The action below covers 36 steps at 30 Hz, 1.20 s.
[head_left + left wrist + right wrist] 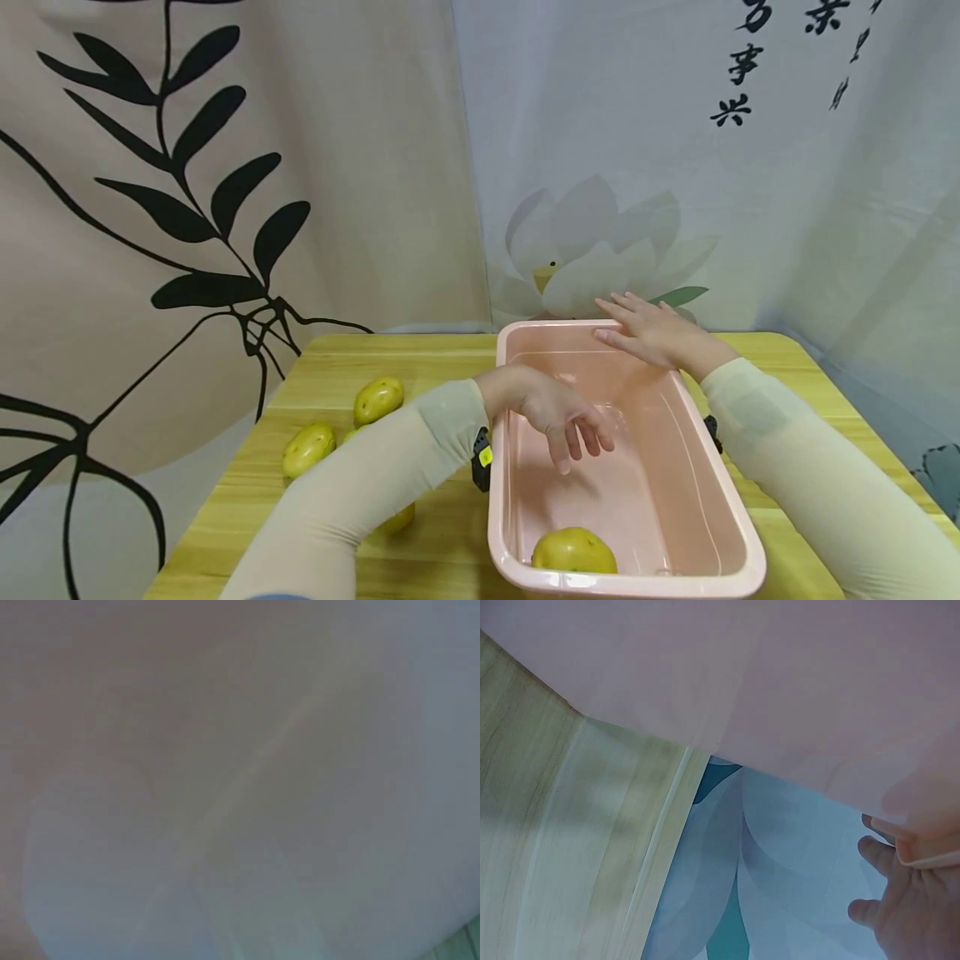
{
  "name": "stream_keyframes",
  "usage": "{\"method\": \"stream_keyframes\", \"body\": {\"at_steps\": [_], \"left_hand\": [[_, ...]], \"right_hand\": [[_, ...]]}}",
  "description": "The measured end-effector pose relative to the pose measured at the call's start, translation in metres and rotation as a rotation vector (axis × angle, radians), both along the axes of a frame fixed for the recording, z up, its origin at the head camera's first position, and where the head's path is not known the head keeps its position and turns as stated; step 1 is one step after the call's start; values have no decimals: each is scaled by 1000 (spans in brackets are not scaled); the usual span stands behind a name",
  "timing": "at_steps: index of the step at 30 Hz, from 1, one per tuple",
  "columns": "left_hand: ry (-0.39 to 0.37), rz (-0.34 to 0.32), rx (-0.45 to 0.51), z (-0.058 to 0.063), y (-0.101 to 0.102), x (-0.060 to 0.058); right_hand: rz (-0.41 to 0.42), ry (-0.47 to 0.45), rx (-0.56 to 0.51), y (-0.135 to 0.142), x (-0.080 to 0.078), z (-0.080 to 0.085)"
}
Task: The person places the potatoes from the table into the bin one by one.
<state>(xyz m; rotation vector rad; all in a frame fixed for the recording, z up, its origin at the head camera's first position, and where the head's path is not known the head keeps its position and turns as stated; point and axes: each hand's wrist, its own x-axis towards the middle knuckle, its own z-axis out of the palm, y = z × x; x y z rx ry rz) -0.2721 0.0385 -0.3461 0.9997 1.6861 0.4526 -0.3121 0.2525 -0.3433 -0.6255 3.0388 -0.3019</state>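
Observation:
A pink plastic basin stands on the wooden table, one yellow potato lying inside at its near end. My left hand hangs over the basin, fingers loosely bent downward and holding nothing. At the far right corner, my right hand rests on the rim with its fingers stretched out. The right wrist view shows that hand at the corner of the basin, against its outer wall. A blurred pale pinkish surface fills most of the left wrist view, and the left hand cannot be made out there.
Left of the basin, several yellow potatoes lie on the table, including one at the back and one farther left. My left sleeve partly covers others. A printed curtain hangs behind the table's far edge.

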Motion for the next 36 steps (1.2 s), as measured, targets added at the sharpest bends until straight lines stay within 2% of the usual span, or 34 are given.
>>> {"method": "stream_keyframes", "body": {"at_steps": [4,10,17,36], "left_hand": [[-40,29,10,0,0,-1],[-65,33,33,0,0,-2],[-67,55,62,3,0,-1],[-39,54,112,3,0,-1]], "right_hand": [[0,-4,-4,0,0,0],[2,-9,-17,0,0,1],[2,-16,-19,1,1,2],[15,-17,-24,2,0,0]]}}
